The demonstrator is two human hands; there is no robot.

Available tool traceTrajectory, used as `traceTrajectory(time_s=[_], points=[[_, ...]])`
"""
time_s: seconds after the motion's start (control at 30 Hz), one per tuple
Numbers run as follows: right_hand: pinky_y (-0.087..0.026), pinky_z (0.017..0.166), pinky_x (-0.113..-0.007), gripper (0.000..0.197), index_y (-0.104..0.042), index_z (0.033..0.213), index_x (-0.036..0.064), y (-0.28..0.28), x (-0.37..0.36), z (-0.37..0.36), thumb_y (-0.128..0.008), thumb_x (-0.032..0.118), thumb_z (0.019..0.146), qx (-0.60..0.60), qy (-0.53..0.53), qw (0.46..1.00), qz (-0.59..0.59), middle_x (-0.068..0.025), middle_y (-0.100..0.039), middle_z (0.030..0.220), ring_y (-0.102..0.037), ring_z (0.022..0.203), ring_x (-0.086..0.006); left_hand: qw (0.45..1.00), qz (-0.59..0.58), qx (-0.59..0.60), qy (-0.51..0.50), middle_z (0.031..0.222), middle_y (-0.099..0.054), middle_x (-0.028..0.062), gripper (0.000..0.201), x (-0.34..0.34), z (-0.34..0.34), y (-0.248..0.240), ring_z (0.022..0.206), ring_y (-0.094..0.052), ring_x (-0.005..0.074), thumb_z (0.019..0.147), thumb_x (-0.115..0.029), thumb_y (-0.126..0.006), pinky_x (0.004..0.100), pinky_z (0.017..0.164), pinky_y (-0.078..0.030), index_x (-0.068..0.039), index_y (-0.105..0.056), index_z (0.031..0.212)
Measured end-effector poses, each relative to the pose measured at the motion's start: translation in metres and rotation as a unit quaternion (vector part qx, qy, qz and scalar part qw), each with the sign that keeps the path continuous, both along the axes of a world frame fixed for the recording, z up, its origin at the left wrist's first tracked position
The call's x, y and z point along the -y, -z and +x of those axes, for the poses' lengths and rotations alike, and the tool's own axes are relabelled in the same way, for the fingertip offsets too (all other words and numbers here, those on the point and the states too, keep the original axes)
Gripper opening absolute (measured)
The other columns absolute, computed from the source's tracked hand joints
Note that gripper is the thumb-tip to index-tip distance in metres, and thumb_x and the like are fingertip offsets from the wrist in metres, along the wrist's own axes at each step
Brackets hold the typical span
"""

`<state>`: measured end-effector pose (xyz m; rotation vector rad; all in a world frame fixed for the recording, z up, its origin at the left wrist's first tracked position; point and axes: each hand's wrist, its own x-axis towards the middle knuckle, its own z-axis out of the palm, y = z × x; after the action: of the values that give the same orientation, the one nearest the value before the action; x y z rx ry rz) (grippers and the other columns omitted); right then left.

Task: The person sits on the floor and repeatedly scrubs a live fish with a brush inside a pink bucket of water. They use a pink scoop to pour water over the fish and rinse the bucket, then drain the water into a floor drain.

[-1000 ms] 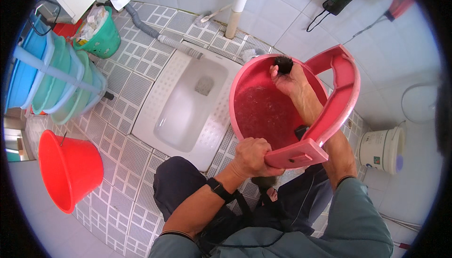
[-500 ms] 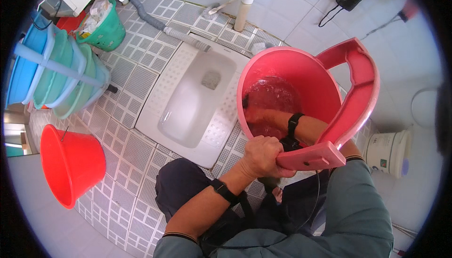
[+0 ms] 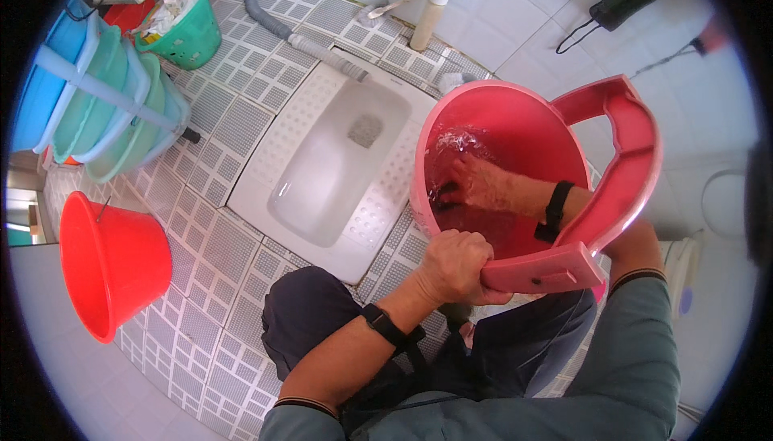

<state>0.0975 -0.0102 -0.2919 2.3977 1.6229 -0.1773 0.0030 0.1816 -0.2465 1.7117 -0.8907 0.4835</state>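
A large pinkish-red plastic bucket [image 3: 523, 131] with a broad raised loop on its right side tilts over the floor beside the squat toilet. My left hand [image 3: 459, 268] is closed around the near end of the loop, by the rim. Inside the bucket, my right hand [image 3: 481, 183] is at the wall, its fingers curled round something small and dark [image 3: 445, 194] that I cannot make out. Splashing water [image 3: 463, 139] shows on the inner wall around the fingers. The fingertips are partly hidden.
The white squat toilet [image 3: 302, 131] lies left of the bucket, with a grey hose [image 3: 326, 56] ending over it. A red bucket [image 3: 121, 264], stacked basins [image 3: 105, 111] and a green bin [image 3: 189, 38] stand farther left. A white pipe [image 3: 439, 2] rises at the wall.
My right hand has come up from the bucket's bottom and shows more clearly. The bucket sits slightly farther right in view. My left hand keeps its hold on the loop.
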Motion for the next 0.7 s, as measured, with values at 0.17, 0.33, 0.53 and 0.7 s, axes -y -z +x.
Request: traceTrajectory(time_s=[0.17, 0.33, 0.53, 0.7], points=[[-0.04, 0.088, -0.04, 0.032, -0.068, 0.107, 0.0143, -0.033, 0.003, 0.044, -0.06, 0.024, 0.077, 0.163, -0.075, 0.972, -0.153, -0.0045, -0.062, 0.106, -0.053, 0.106, -0.0254, 0.999, -0.044, 0.008, -0.01, 0.065, -0.05, 0.0074, 0.053, 0.006, -0.002, 0.001, 0.054, -0.054, 0.0257, 0.051, -0.041, -0.083, 0.0358, 0.05, -0.042, -0.008, -0.052, 0.08], [-0.043, 0.079, -0.039, 0.038, -0.063, 0.122, 0.0142, -0.037, 0.047, 0.042, -0.054, 0.022, 0.086, 0.217, -0.004, 0.917, -0.336, -0.002, -0.063, 0.101, -0.057, 0.097, -0.0242, 0.999, -0.045, 0.002, -0.018, 0.067, -0.051, 0.0078, 0.052, 0.003, -0.003, -0.001, 0.055, -0.056, 0.0255, 0.052, -0.038, -0.083, 0.0353, 0.051, -0.043, -0.007, -0.052, 0.081], [-0.052, 0.063, -0.046, 0.043, -0.054, 0.132, 0.0108, 0.023, 0.098, -0.016, -0.05, 0.025, 0.091, -0.099, 0.281, 0.883, -0.363, -0.0123, -0.07, 0.098, -0.068, 0.085, -0.0287, 0.998, -0.053, 0.006, -0.026, 0.066, -0.051, 0.0074, 0.051, 0.004, -0.003, -0.004, 0.055, -0.056, 0.025, 0.052, -0.036, -0.083, 0.0343, 0.051, -0.043, -0.007, -0.052, 0.081], [-0.053, 0.067, -0.049, 0.045, -0.052, 0.134, 0.0103, 0.046, 0.089, -0.065, -0.05, 0.026, 0.092, -0.22, 0.315, 0.854, -0.35, -0.0148, -0.069, 0.102, -0.069, 0.086, -0.031, 0.999, -0.042, -0.011, -0.008, 0.065, -0.052, 0.007, 0.051, 0.001, -0.002, -0.005, 0.054, -0.057, 0.0248, 0.052, -0.036, -0.084, 0.0344, 0.051, -0.044, -0.007, -0.052, 0.08]])
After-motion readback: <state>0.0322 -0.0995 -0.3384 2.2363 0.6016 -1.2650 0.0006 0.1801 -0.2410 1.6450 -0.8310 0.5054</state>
